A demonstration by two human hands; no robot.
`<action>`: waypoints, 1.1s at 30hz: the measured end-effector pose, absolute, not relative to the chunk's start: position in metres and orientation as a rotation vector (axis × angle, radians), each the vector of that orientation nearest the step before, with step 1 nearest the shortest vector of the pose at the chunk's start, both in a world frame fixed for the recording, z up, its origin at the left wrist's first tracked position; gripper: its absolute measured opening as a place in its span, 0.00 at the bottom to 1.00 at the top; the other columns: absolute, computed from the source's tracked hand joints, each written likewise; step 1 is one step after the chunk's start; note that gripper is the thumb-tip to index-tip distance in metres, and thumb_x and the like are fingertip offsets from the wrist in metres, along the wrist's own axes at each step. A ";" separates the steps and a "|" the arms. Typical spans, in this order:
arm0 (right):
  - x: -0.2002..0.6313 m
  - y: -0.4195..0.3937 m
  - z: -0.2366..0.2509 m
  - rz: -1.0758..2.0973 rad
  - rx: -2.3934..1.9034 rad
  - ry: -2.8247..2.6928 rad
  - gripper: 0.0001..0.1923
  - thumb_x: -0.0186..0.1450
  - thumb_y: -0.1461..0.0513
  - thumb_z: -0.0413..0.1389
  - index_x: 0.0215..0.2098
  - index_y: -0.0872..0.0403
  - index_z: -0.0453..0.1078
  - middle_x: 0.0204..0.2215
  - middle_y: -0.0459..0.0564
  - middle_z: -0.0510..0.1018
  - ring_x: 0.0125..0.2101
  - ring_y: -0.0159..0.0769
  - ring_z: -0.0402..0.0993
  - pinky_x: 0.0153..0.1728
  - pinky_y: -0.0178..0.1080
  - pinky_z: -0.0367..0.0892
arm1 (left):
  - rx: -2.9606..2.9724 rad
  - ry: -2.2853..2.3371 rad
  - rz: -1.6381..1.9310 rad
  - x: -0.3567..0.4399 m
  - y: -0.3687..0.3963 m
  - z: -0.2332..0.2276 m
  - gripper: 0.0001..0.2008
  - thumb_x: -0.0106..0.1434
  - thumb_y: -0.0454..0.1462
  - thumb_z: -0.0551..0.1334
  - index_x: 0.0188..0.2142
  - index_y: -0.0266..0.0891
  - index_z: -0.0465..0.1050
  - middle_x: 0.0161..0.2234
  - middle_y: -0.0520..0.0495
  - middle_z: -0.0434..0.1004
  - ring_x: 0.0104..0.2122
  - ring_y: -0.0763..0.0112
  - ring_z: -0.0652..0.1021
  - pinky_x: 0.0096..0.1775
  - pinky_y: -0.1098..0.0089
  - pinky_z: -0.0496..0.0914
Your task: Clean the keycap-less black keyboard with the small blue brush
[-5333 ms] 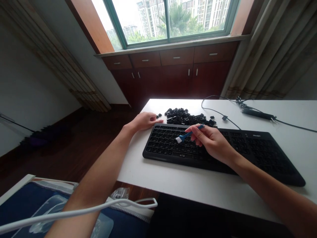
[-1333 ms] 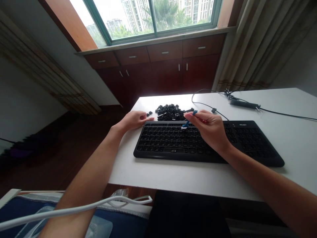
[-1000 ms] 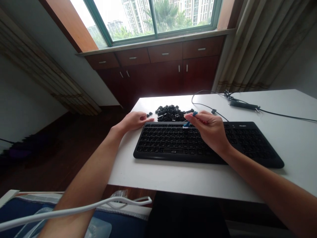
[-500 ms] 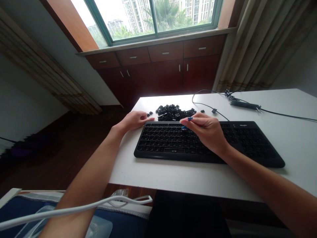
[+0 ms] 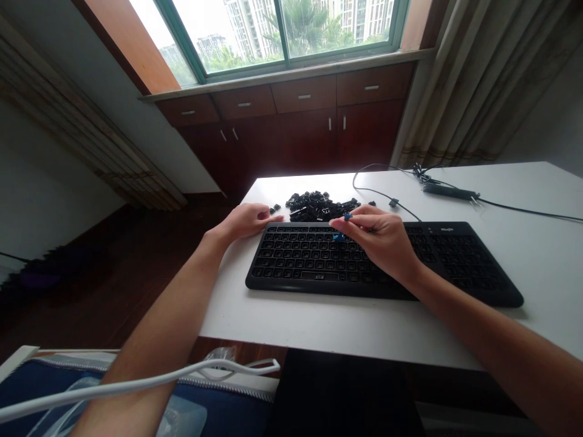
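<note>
From the head view, the right hand [image 5: 380,240] reaches in from the near right, forearm stretched across the table [image 5: 319,328], fingers curled together and pinching a small blue brush [image 5: 342,227]. Only short bits of the brush show between the fingertips; its lower end points down at the top rows of the keyboard [image 5: 319,258], near the middle. Whether the bristles touch the keys cannot be told.

The left hand [image 5: 248,220] lies flat and relaxed, palm down, on the table at the keyboard's far left corner, fingers loosely extended and gripping nothing, with the fingertips just beside the keyboard's edge.

The keyboard is a long, flat, black plastic slab with a matte finish, lying across the smooth white table. Behind it sits a loose heap of small black keycaps [image 5: 316,206], glossy and angular, with a couple of strays [image 5: 274,209] near the left hand's fingers.

Far right on the table, a thin black cable [image 5: 387,194] loops towards a slim black rod-like object [image 5: 449,192].

In the near left, a white curved tube [image 5: 136,382] crosses over a blue fabric surface [image 5: 40,376].
</note>
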State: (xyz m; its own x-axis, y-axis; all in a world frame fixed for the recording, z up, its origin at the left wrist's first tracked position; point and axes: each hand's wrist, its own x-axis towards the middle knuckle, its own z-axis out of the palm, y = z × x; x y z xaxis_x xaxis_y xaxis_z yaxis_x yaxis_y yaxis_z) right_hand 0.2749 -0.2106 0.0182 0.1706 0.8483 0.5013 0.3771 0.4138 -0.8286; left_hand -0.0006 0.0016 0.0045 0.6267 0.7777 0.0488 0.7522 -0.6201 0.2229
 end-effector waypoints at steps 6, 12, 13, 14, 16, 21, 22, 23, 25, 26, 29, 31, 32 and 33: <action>0.275 -0.209 0.018 0.472 -1.184 -1.433 0.19 0.63 0.52 0.65 0.19 0.53 0.72 0.24 0.45 0.70 0.25 0.28 0.63 0.26 0.37 0.61 | 2.668 1.263 0.214 -0.001 0.003 0.003 0.31 0.61 0.64 0.58 0.23 0.39 0.67 0.21 0.51 0.69 0.23 0.73 0.65 0.27 0.70 0.53; 0.276 -0.207 0.017 0.412 -1.188 -1.453 0.22 0.65 0.53 0.63 0.17 0.53 0.67 0.23 0.44 0.68 0.25 0.27 0.63 0.27 0.37 0.60 | 2.659 1.260 0.205 -0.002 0.004 0.003 0.30 0.61 0.63 0.58 0.24 0.39 0.68 0.22 0.50 0.69 0.23 0.73 0.66 0.27 0.69 0.53; 0.276 -0.208 0.017 0.394 -1.194 -1.459 0.22 0.65 0.53 0.63 0.18 0.53 0.68 0.23 0.44 0.69 0.25 0.28 0.63 0.28 0.37 0.61 | 2.659 1.259 0.205 -0.002 0.004 0.003 0.30 0.61 0.63 0.58 0.24 0.39 0.68 0.22 0.50 0.69 0.23 0.73 0.66 0.27 0.69 0.53; 0.276 -0.208 0.017 0.375 -1.199 -1.466 0.21 0.65 0.53 0.62 0.18 0.53 0.68 0.24 0.44 0.69 0.26 0.28 0.63 0.28 0.37 0.61 | 2.659 1.257 0.204 -0.002 0.004 0.003 0.30 0.61 0.63 0.58 0.24 0.39 0.68 0.22 0.50 0.69 0.23 0.73 0.66 0.27 0.69 0.53; 0.276 -0.208 0.017 0.353 -1.208 -1.487 0.21 0.66 0.53 0.61 0.19 0.53 0.69 0.23 0.44 0.68 0.25 0.28 0.62 0.28 0.37 0.61 | 2.660 1.256 0.205 -0.002 0.005 0.002 0.30 0.61 0.63 0.58 0.24 0.39 0.68 0.22 0.51 0.69 0.23 0.73 0.66 0.27 0.69 0.53; 0.275 -0.208 0.016 0.388 -1.238 -1.516 0.17 0.69 0.52 0.58 0.26 0.53 0.75 0.23 0.45 0.69 0.24 0.28 0.62 0.26 0.38 0.58 | 2.665 1.263 0.219 -0.002 0.004 0.002 0.30 0.61 0.63 0.58 0.23 0.39 0.67 0.21 0.51 0.69 0.23 0.73 0.66 0.27 0.69 0.53; 0.275 -0.208 0.016 0.388 -1.245 -1.520 0.16 0.69 0.52 0.58 0.29 0.53 0.77 0.24 0.45 0.70 0.25 0.29 0.63 0.26 0.38 0.58 | 2.666 1.262 0.219 -0.002 0.004 0.002 0.30 0.61 0.63 0.58 0.23 0.39 0.67 0.21 0.51 0.69 0.23 0.73 0.65 0.27 0.69 0.53; 0.275 -0.208 0.016 0.387 -1.248 -1.525 0.15 0.70 0.53 0.57 0.31 0.53 0.78 0.25 0.46 0.71 0.26 0.29 0.64 0.26 0.38 0.59 | 2.666 1.259 0.219 -0.002 0.004 0.002 0.30 0.61 0.63 0.58 0.23 0.39 0.67 0.21 0.51 0.68 0.23 0.73 0.65 0.27 0.69 0.53; 0.275 -0.208 0.015 0.388 -1.253 -1.533 0.16 0.70 0.52 0.56 0.34 0.53 0.79 0.26 0.47 0.72 0.26 0.29 0.66 0.27 0.38 0.59 | 2.668 1.253 0.217 -0.001 0.003 0.003 0.30 0.61 0.63 0.58 0.23 0.39 0.67 0.21 0.51 0.68 0.23 0.73 0.65 0.27 0.69 0.53; 0.276 -0.208 0.015 0.390 -1.257 -1.535 0.16 0.71 0.52 0.55 0.36 0.53 0.79 0.26 0.47 0.73 0.27 0.29 0.66 0.27 0.38 0.60 | 2.668 1.250 0.217 -0.001 0.003 0.003 0.30 0.61 0.63 0.58 0.23 0.39 0.67 0.21 0.51 0.68 0.23 0.73 0.65 0.27 0.69 0.53; 0.277 -0.208 0.014 0.400 -1.274 -1.547 0.17 0.72 0.52 0.54 0.38 0.54 0.79 0.27 0.47 0.74 0.27 0.30 0.68 0.28 0.38 0.62 | 2.667 1.247 0.219 -0.001 0.003 0.003 0.30 0.61 0.63 0.58 0.23 0.39 0.66 0.21 0.51 0.68 0.23 0.73 0.65 0.27 0.69 0.53; 0.277 -0.207 0.014 0.413 -1.282 -1.544 0.18 0.72 0.52 0.53 0.38 0.54 0.79 0.28 0.48 0.76 0.28 0.30 0.70 0.29 0.38 0.63 | 2.666 1.249 0.221 -0.001 0.003 0.003 0.30 0.61 0.63 0.58 0.23 0.39 0.66 0.21 0.51 0.68 0.23 0.73 0.65 0.27 0.69 0.53; 0.277 -0.207 0.014 0.414 -1.287 -1.535 0.18 0.72 0.51 0.52 0.38 0.53 0.79 0.28 0.48 0.76 0.29 0.31 0.71 0.29 0.38 0.64 | 2.665 1.250 0.222 -0.001 0.003 0.003 0.30 0.61 0.63 0.58 0.23 0.39 0.66 0.22 0.51 0.68 0.23 0.73 0.65 0.27 0.69 0.53; 0.277 -0.207 0.014 0.410 -1.295 -1.519 0.18 0.72 0.51 0.52 0.38 0.53 0.79 0.29 0.48 0.77 0.29 0.31 0.72 0.29 0.38 0.64 | 2.665 1.250 0.223 -0.001 0.003 0.003 0.30 0.61 0.63 0.58 0.23 0.39 0.66 0.22 0.51 0.69 0.23 0.73 0.65 0.27 0.69 0.53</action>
State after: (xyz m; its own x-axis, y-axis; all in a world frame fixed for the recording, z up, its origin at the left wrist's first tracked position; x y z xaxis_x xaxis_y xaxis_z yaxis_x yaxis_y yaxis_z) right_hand 0.2773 -0.2071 0.0140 0.1353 0.8664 0.4806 0.5074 0.3560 -0.7847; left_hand -0.0009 0.0026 0.0030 0.6332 0.7720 0.0553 0.7436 -0.6266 0.2333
